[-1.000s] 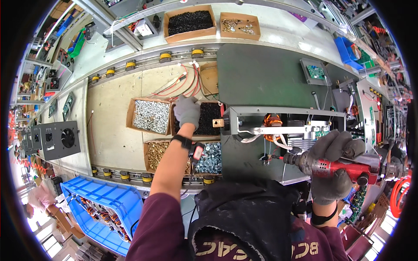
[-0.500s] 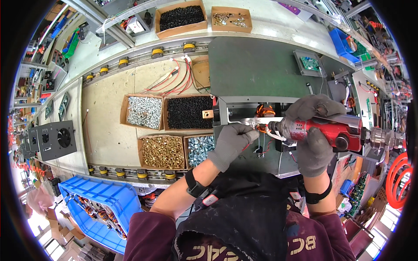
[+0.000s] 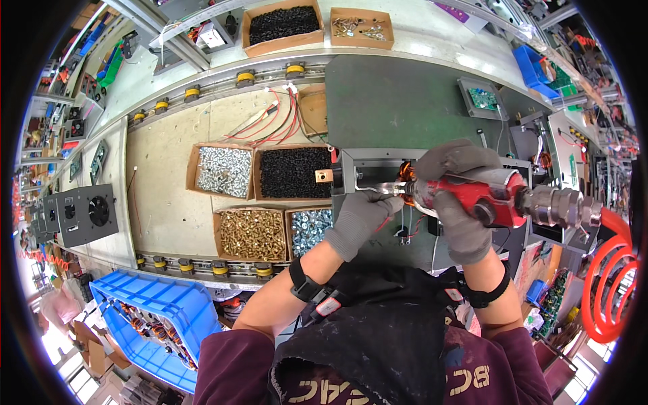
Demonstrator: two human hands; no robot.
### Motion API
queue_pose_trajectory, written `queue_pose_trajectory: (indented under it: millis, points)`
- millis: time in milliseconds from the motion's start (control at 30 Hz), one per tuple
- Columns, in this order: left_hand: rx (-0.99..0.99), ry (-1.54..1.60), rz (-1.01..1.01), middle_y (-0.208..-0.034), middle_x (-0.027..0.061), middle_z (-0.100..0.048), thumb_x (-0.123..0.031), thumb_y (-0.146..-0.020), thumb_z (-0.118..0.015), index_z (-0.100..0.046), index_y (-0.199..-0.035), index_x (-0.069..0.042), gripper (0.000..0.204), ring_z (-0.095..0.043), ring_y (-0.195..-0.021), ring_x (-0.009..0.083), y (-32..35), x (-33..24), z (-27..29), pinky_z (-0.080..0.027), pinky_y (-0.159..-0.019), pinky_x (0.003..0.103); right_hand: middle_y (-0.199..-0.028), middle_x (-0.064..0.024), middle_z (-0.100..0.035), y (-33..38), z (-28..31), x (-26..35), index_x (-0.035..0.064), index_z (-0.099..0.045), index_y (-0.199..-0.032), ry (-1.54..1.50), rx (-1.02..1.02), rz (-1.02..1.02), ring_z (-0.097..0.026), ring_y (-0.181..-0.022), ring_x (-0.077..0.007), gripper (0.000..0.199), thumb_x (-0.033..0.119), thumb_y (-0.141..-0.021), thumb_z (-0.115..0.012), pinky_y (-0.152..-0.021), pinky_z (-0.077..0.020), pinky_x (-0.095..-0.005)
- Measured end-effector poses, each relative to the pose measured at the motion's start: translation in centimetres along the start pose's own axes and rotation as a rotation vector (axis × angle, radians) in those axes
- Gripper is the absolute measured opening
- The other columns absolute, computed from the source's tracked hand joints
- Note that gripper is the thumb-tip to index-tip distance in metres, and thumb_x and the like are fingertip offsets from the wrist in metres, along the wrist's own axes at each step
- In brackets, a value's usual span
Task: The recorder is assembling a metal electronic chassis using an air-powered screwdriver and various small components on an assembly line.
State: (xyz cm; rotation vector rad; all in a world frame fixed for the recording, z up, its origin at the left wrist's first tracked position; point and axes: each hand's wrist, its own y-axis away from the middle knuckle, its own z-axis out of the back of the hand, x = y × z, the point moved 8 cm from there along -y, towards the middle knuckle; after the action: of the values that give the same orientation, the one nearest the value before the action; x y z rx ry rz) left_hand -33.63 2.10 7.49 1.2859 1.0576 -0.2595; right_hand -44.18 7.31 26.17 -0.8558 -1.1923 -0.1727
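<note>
The driver (image 3: 466, 191) lies crosswise in front of me, its nose pointing left into the chassis (image 3: 378, 154), near the orange coil (image 3: 406, 171). My right hand (image 3: 462, 233) is wrapped around its red body, fingers over the far side. My left hand (image 3: 364, 221) has its fingers drawn together just beside the nose, at the chassis's near edge; I cannot tell what they pinch. From the driver's rear, a metal fitting (image 3: 560, 206) leads to a coiled red hose (image 3: 588, 307). A copper block (image 3: 324, 176) juts from the chassis's left end. Left of that, boxes (image 3: 192, 169) hold black screws (image 3: 293, 173), silver screws (image 3: 224, 171), brass screws (image 3: 252, 234) and bluish-silver fasteners (image 3: 310, 231). Red and black wires (image 3: 291, 115) lie beyond them. A dark green panel (image 3: 405, 94) stretches behind the chassis, with a circuit board (image 3: 482, 98) at its right. A blue crate (image 3: 152, 290) sits at lower left.
</note>
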Motion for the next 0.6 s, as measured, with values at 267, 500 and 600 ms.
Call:
queue_pose_trajectory:
  millis: [267, 500, 600]
  points:
    - [-0.016, 0.076, -0.061, -0.061, 0.0038, -0.061, -0.028, -0.082, -0.075, -0.068, -0.075, 0.001, 0.031, -0.051, -0.053, 0.0081, 0.1, -0.2, 0.8, -0.041, -0.05, 0.026, -0.086, -0.0121, -0.059, 0.1, -2.5, -0.3, 0.0044, -0.048, -0.091, 0.063, 0.263, -0.027, -0.059, -0.078, -0.0224, 0.028, -0.012, -0.071, -0.058, -0.071, -0.0513, -0.0343]
    - [-0.035, 0.187, -0.02, -0.059, 0.001, -0.056, -0.027, -0.082, -0.074, -0.065, -0.076, -0.001, 0.029, -0.046, -0.046, 0.0065, 0.4, 0.1, 0.9, -0.035, -0.043, 0.023, -0.091, -0.0081, -0.063, 0.8, -2.2, 0.0, 0.0039, -0.054, -0.094, 0.111, 0.193, -0.188, -0.062, -0.082, -0.0169, 0.024, -0.009, -0.075, -0.059, -0.074, -0.0519, -0.0304]
    - [-0.026, 0.249, -0.061, -0.059, -0.0018, -0.054, -0.026, -0.083, -0.073, -0.065, -0.077, -0.002, 0.026, -0.045, -0.047, 0.0054, -0.6, 1.5, 1.0, -0.033, -0.044, 0.023, -0.089, -0.0057, -0.064, 1.2, -2.0, -1.4, 0.0045, -0.058, -0.094, 0.213, 0.183, -0.113, -0.063, -0.082, -0.0138, 0.02, -0.004, -0.076, -0.063, -0.072, -0.0518, -0.0274]
